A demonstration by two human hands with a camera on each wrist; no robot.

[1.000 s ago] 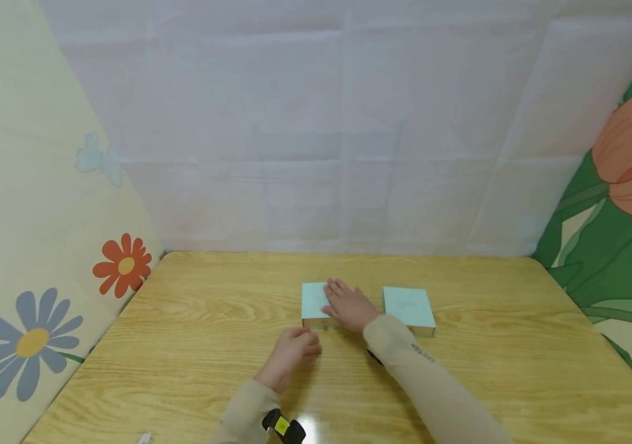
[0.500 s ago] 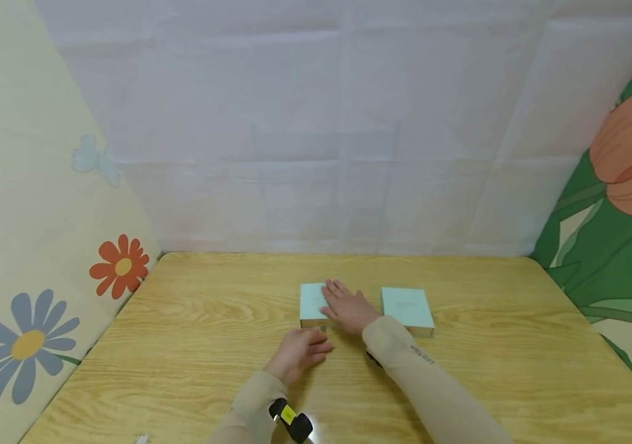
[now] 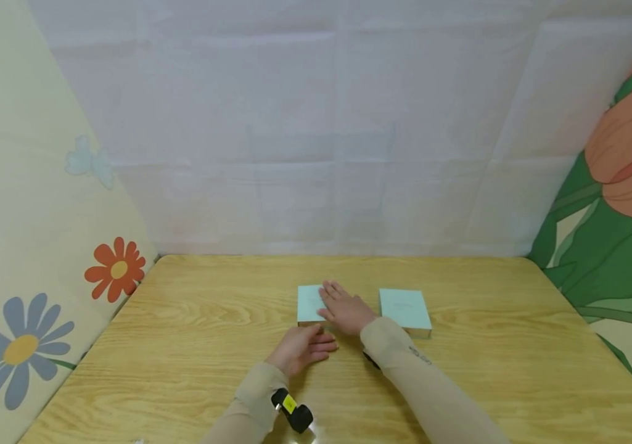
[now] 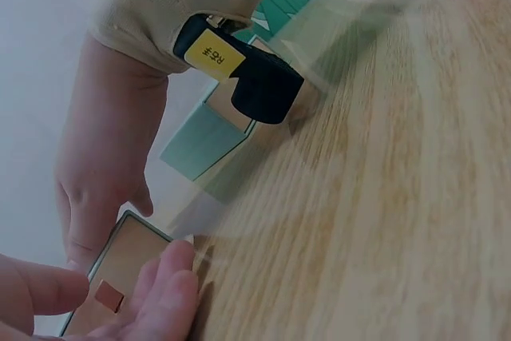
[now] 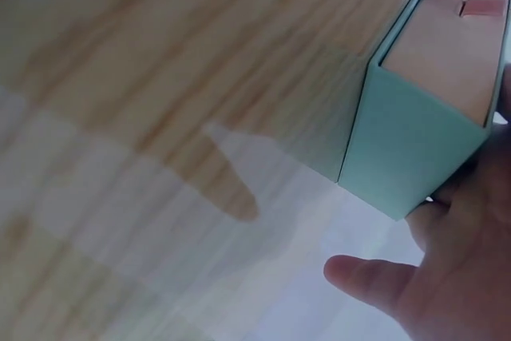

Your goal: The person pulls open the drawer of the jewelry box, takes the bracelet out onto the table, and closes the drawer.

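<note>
- Box (image 3: 308,303): under the right grip, just ahead of the left; pale green, tan front face.
- Right grip (image 3: 346,308): laid on box top, fingers straight, clamped on nothing.
- Left grip (image 3: 300,351): at the front face, thumb and fingers apart; whether it touches, cannot tell.
- Tab (image 4: 109,295): on front face, between left grip's thumb and fingers as the left wrist view shows it.
- Second box (image 3: 404,308): right of right grip, apart from first.
- Table (image 3: 182,345): beneath both grips, wood-grained.
- Pale cloth (image 3: 227,154): beyond the grips, behind the table.
</note>
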